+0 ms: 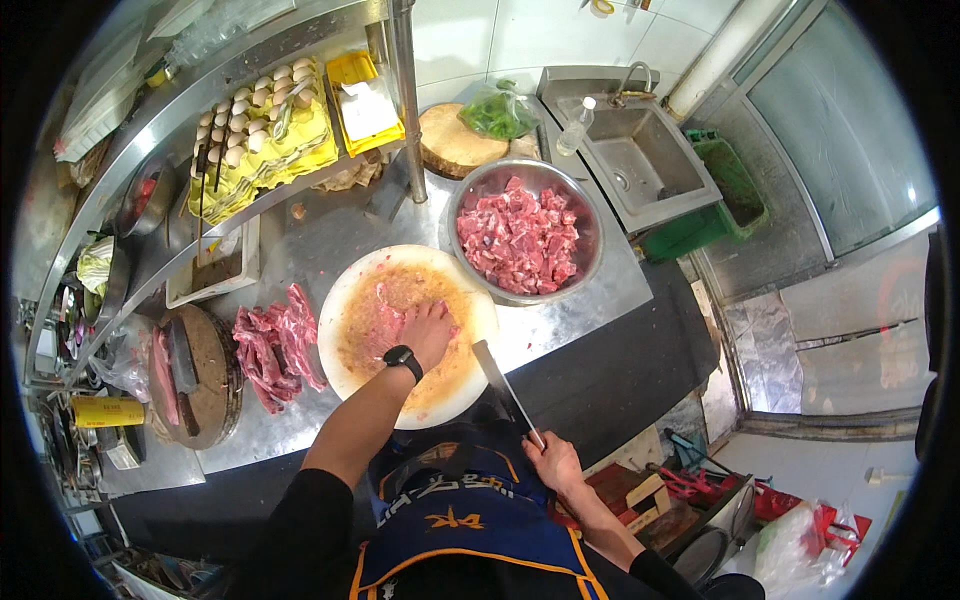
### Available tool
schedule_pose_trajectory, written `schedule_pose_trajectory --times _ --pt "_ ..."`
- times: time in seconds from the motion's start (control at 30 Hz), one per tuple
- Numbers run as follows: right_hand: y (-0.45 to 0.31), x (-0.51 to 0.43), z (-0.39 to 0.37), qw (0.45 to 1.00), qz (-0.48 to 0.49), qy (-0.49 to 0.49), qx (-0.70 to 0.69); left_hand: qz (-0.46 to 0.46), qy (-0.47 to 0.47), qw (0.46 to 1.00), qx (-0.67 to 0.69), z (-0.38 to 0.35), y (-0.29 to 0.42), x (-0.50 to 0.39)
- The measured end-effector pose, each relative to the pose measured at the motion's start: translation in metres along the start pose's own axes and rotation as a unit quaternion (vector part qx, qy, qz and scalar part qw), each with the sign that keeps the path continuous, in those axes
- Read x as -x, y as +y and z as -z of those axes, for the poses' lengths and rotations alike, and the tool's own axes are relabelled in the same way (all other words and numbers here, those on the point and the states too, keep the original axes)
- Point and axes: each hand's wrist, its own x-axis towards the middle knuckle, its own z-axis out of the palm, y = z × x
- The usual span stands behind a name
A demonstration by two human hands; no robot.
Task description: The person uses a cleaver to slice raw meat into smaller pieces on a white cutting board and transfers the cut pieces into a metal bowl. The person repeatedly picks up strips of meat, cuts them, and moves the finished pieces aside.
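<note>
A round white chopping board (345, 292), stained brown in its middle, lies before me on the steel counter. My left hand (429, 330), below a black wristwatch, rests on pieces of raw meat (385, 315) on this board; its fingers partly cover them. My right hand (553, 460) grips the handle of a cleaver (501, 382), whose blade points up and left beside the board's lower right edge. Strips of raw meat (276, 349) lie left of the board. A steel bowl (592, 270) of cut meat chunks (517, 236) stands at its upper right.
At the left, a wooden block (214, 375) bears a knife and a meat strip. Egg trays (300, 154) sit on the steel shelf (262, 214). A wooden board (450, 139), a bag of greens (499, 112), a bottle (576, 129) and a sink (649, 157) are farther back.
</note>
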Motion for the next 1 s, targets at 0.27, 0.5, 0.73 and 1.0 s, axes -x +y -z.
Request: schedule_pose_trajectory --times 0.27,0.5,0.73,1.0 --pt "-0.026 -0.013 0.019 0.986 0.098 -0.124 0.057 0.260 -0.026 0.873 0.412 0.002 -0.069 0.018" --pt "-0.073 -0.068 -0.032 0.990 0.098 -0.093 0.024 0.434 0.173 0.583 0.665 -0.035 -0.121 0.131" --pt "-0.093 -0.082 -0.051 0.988 0.145 -0.012 0.059 0.415 0.152 0.854 0.274 -0.069 -0.042 0.113" --pt "-0.207 -0.079 -0.019 0.965 0.251 -0.007 0.078 0.274 0.104 0.922 0.254 -0.003 -0.057 0.150"
